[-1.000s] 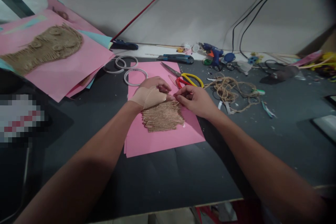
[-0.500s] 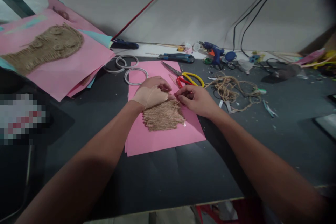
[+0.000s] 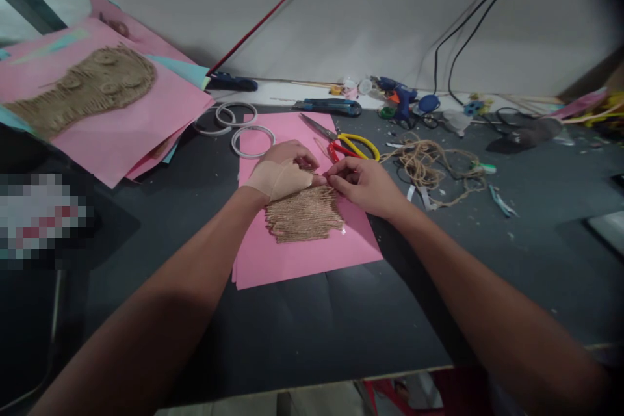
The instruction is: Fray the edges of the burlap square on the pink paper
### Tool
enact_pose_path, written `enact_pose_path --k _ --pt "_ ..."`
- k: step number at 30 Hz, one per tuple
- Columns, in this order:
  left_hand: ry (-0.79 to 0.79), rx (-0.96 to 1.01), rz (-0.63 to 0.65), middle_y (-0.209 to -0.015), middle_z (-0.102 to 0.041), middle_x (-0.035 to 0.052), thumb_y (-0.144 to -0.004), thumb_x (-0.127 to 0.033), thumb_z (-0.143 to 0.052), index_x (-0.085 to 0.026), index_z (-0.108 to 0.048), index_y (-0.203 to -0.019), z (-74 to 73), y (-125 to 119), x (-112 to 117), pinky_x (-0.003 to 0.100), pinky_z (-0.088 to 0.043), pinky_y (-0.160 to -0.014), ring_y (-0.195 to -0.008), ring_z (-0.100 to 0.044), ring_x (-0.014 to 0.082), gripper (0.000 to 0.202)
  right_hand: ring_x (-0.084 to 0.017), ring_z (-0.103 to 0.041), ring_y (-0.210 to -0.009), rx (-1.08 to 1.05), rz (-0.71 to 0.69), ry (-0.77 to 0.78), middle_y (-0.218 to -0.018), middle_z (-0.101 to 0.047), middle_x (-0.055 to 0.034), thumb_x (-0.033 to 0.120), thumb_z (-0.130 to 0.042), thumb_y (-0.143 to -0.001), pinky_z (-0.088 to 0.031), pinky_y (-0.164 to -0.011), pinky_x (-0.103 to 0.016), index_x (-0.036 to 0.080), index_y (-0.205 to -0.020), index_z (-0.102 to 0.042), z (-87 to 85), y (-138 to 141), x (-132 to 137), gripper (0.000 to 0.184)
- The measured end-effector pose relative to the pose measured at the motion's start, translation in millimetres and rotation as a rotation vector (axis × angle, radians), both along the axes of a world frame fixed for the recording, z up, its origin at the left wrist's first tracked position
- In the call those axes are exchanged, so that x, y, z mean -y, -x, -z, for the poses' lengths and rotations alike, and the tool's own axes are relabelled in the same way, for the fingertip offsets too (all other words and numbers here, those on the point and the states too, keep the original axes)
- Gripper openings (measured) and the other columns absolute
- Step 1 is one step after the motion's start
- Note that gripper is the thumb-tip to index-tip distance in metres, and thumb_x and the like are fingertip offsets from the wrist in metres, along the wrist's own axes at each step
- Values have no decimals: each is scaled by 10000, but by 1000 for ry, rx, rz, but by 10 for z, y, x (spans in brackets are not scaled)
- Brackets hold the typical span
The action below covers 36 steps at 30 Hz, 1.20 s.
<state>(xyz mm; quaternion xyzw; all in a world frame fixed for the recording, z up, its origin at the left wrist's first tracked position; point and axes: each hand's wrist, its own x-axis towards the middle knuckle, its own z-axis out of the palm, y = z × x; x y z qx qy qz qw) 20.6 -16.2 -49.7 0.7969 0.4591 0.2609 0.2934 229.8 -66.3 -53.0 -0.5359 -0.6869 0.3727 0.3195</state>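
Rows of brown jute twine (image 3: 305, 216) lie side by side on a pink paper sheet (image 3: 292, 268). My left hand (image 3: 283, 172), with a beige bandage around its thumb side and wrist, rests over the top rows, thumb stretched out and apart from the bent fingers. At the upper right edge of the rows, my right hand (image 3: 363, 185) pinches with thumb and forefinger at a twine end, mostly hidden by the fingertips. Just behind both hands lie scissors (image 3: 336, 136) with one red and one yellow handle, partly on the paper.
Grey rings (image 3: 253, 142) lie left of the scissors. A blue cutter knife (image 3: 331, 107) and a blue glue gun (image 3: 402, 101) lie behind. Loose twine (image 3: 424, 166) is tangled at right. Pink sheets bearing a twine-covered shape (image 3: 97, 88) stand stacked at left.
Almost nothing differs. My right fingertips have shifted very slightly at the twine's edge; my left hand stays in place.
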Motion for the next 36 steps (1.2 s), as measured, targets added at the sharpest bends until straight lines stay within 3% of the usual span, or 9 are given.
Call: enact_pose_path --k 13,17,23,28,36 --pt "10 12 27 -1025 -747 36 -702 -330 -869 -225 -804 -882 -15 14 3 326 -535 -805 -860 -681 176 219 -135 -550 -613 -64 -12 41 -736 -666 -30 327 -751 -814 -415 -568 -299 166 -906 -699 -10 -2 -2 193" --pt "52 95 11 -1017 -750 35 -706 -314 -859 -213 -801 -888 -12 24 14 309 -544 -799 -844 -690 164 216 -135 -552 -612 -69 5 52 -732 -666 -23 316 -766 -790 -412 -569 -298 172 -896 -692 0 -3 -8 193" --pt "96 191 49 -1038 -745 41 -619 -332 -921 -207 -808 -906 17 44 8 307 -535 -794 -836 -672 162 332 -127 -543 -597 -97 -17 87 -736 -675 -16 342 -721 -841 -420 -568 -294 184 -900 -689 -64 -24 9 172" --pt "84 156 83 -1055 -754 50 -631 -319 -908 -199 -807 -921 4 55 3 334 -535 -848 -912 -683 193 329 -143 -583 -673 -110 -121 104 -808 -703 -35 410 -774 -831 -466 -620 -300 189 -962 -714 -87 -69 21 264" --pt "55 150 93 -1057 -758 52 -651 -299 -890 -212 -800 -907 -7 54 6 340 -540 -836 -886 -683 182 285 -136 -539 -626 -39 -94 65 -722 -643 -6 329 -769 -805 -430 -587 -296 185 -920 -719 -69 -69 6 191"
